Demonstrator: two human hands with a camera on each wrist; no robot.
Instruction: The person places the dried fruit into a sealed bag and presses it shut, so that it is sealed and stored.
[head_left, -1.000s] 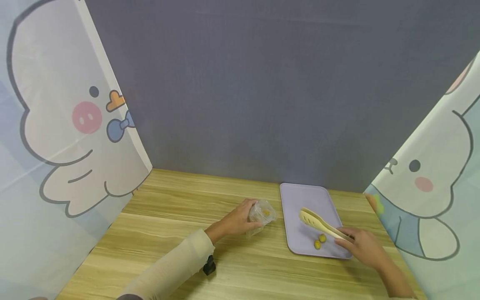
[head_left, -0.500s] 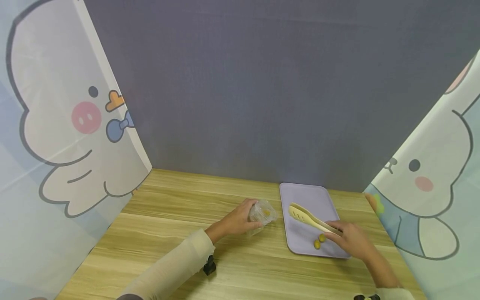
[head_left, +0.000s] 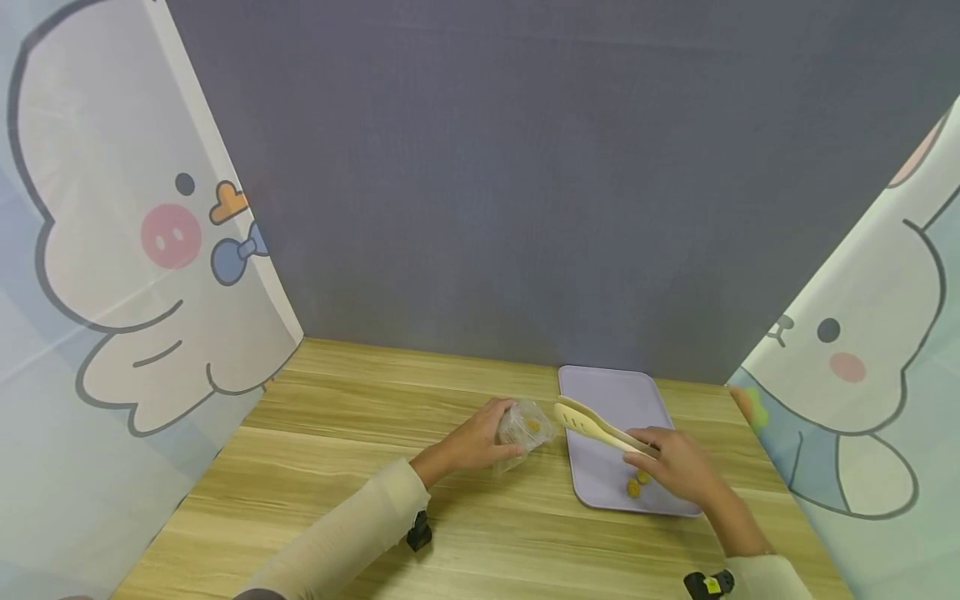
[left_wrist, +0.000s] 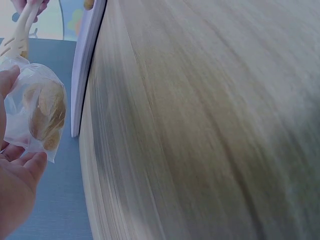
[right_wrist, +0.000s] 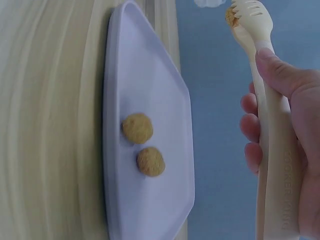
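My left hand (head_left: 476,439) holds a clear plastic bag (head_left: 523,425) by its side, above the wooden table left of the tray. Several round golden-brown balls (left_wrist: 47,112) show through the plastic in the left wrist view. Cream slotted tongs (head_left: 596,432) are gripped in my right hand (head_left: 678,468), thumb on one arm and fingers around the other. Between the tong tips sits another brown ball (right_wrist: 231,17), seen in the right wrist view. The tips reach right up to the bag's mouth. On the lilac tray (head_left: 611,387) lie two more balls (right_wrist: 137,128), side by side.
The tray lies on the right part of the wood-grain table (head_left: 360,400), near its back edge. A dark grey panel (head_left: 480,183) stands behind, with cartoon-printed cloths (head_left: 112,392) on both sides. Dark wrist gear (head_left: 418,531) sits under the left sleeve.
My right hand has carried the tongs leftward from over the tray to the bag's mouth. My left hand and the bag have stayed in place, and so have the two balls on the tray.
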